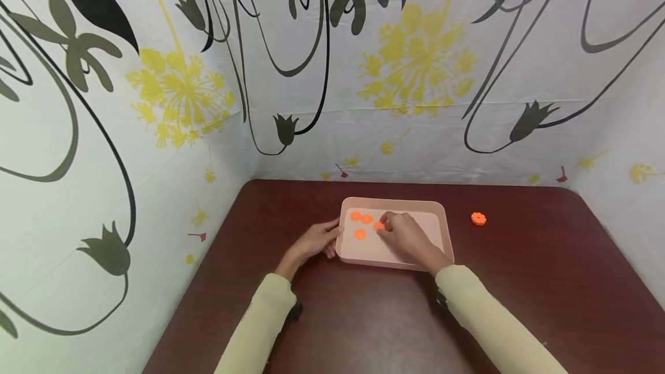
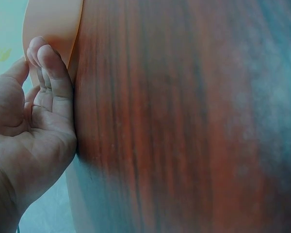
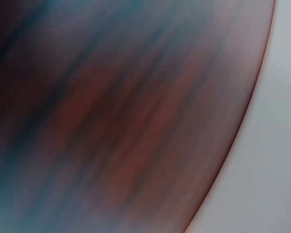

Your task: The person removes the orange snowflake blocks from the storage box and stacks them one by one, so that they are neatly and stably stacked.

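A shallow pale-pink tray (image 1: 439,224) lies on the table with several flat orange carrot slices in it, one of them a round slice (image 1: 359,234) at the front left. My left hand (image 1: 317,240) grips the tray's left end, thumb on the rim and fingers along the outside; the left wrist view shows the same hand (image 2: 43,107) at the tray's corner (image 2: 63,19). Over the middle of the tray, my right hand (image 1: 407,235) pinches an orange carrot slice (image 1: 378,226) between thumb and fingers, close to the tray floor. The right wrist view does not show the hand.
A small stack of scalloped orange carrot slices (image 1: 478,219) sits on the dark red-brown table (image 1: 519,281), right of the tray. Behind the table's far edge hangs a white cloth (image 1: 332,154) with flower prints, and it continues along the left side.
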